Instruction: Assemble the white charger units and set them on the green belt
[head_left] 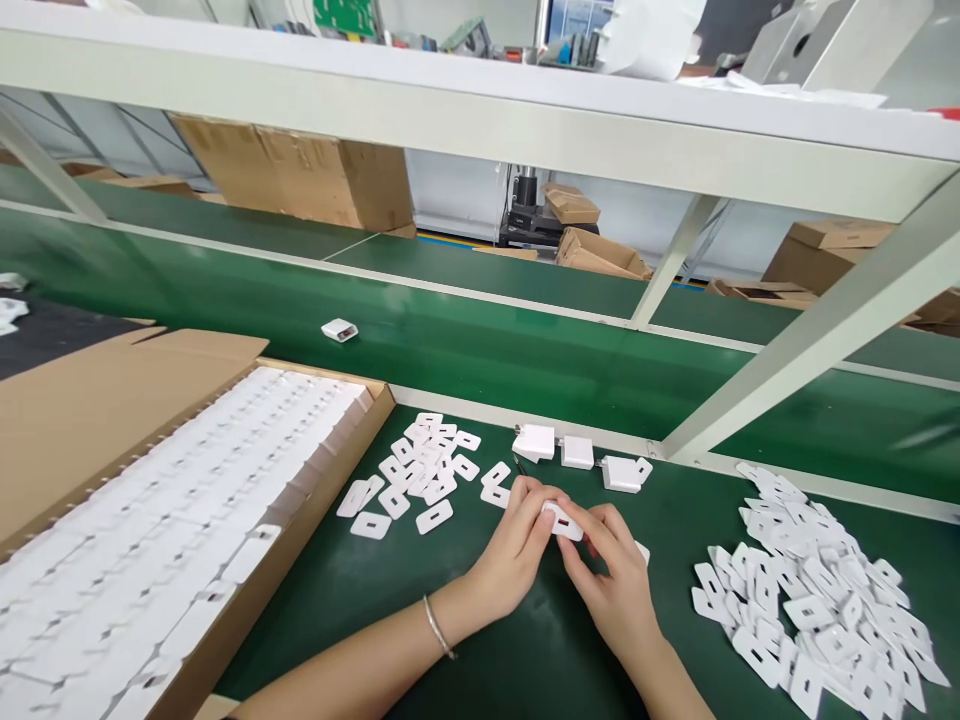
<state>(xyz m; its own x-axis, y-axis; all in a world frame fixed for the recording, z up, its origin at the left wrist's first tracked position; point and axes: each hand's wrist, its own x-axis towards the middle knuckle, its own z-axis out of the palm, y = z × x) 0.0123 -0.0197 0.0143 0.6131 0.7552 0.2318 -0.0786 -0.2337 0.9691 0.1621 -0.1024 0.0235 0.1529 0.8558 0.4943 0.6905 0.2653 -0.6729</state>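
My left hand and my right hand meet over the green table, both gripping one small white plastic charger housing with a slot in its face. A bracelet sits on my left wrist. Just beyond my fingers, three white charger bodies lie in a row at the table's far edge. A pile of flat white slotted cover plates lies to the left of my hands. A larger heap of the same plates lies to the right.
An open cardboard box packed with rows of white parts fills the left. A green conveyor belt runs behind the table and carries one white charger. White frame struts cross at right. Cardboard boxes stand beyond.
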